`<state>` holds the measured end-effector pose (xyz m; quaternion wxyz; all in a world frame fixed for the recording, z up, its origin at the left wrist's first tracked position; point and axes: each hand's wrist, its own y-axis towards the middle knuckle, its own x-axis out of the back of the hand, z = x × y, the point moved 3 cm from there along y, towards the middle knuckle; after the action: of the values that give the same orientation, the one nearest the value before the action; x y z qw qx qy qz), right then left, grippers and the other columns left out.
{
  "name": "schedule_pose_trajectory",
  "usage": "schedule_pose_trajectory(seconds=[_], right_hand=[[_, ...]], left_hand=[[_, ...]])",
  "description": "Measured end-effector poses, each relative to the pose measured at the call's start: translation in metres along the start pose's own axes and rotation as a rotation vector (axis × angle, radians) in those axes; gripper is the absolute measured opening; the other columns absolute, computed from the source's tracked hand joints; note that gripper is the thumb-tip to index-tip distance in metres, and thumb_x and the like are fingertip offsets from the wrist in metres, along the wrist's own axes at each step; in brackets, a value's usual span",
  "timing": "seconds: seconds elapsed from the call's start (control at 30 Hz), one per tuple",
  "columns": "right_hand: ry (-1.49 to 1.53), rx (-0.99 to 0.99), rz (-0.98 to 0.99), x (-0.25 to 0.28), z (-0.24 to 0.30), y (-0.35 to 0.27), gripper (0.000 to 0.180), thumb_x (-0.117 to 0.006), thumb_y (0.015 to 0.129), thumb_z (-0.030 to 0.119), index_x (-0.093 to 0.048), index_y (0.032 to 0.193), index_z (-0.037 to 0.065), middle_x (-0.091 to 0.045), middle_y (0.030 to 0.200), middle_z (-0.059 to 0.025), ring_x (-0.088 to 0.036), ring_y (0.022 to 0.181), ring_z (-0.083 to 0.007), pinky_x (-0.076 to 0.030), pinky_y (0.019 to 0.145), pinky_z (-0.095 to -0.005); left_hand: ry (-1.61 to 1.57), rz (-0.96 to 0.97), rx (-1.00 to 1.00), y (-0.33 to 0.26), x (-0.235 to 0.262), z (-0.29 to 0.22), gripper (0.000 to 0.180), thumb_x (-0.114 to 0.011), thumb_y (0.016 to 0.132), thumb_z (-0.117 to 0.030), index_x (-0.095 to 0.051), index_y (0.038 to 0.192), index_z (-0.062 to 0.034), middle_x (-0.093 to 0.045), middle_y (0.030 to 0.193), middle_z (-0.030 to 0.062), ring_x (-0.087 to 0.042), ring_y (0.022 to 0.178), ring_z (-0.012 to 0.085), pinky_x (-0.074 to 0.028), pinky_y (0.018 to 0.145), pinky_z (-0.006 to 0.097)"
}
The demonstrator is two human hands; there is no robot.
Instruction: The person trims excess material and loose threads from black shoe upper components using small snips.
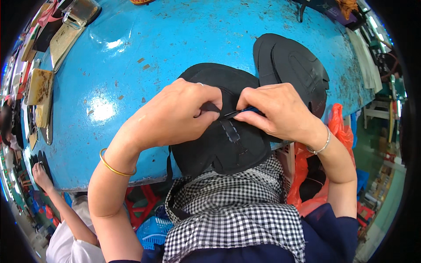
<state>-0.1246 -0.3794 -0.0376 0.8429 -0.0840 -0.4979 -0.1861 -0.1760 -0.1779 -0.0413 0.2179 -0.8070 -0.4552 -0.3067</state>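
A black fabric piece [223, 144] is laid at the near edge of the blue counter [131, 65], overhanging it toward the checked apron [232, 210]. The left hand [175, 116] is closed on a fold of the fabric; the right hand [280, 109] is closed around a thin blue-handled tool [239, 112], its tip set against the fold. The material is judged light, soft and pliable, not slippery, so it is best pinched close to the stitched strip [230, 131]. A second black piece [291, 65] lies just behind, toward the counter's right edge.
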Motion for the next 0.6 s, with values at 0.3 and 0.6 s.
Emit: schedule_pose_trajectory(seconds=[0.3,0.6], right_hand=[[-0.349,0.101,-0.139,-0.03,0.066,-0.017,0.038,-0.072,0.084,0.031,-0.063,0.105,0.001,-0.063,0.101,-0.0108,-0.054,0.055,-0.0117,-0.046,0.047,-0.0252],[0.002,0.043,-0.287,-0.028,0.041,-0.019,0.015,-0.066,0.08,0.002,-0.06,0.094,0.004,-0.07,0.089,-0.0072,-0.065,0.056,-0.0197,-0.049,0.047,-0.0309]], left_hand=[[-0.937,-0.397,0.277,-0.026,0.017,0.02,0.01,-0.073,0.093,-0.012,-0.072,0.1,-0.0046,-0.061,0.078,-0.0094,-0.046,0.065,-0.0021,-0.031,0.055,0.018],[-0.65,-0.543,0.161,-0.04,0.052,0.002,0.017,-0.071,0.095,-0.013,-0.074,0.106,-0.0002,-0.068,0.074,-0.0001,-0.061,0.069,0.0042,-0.04,0.059,0.017]])
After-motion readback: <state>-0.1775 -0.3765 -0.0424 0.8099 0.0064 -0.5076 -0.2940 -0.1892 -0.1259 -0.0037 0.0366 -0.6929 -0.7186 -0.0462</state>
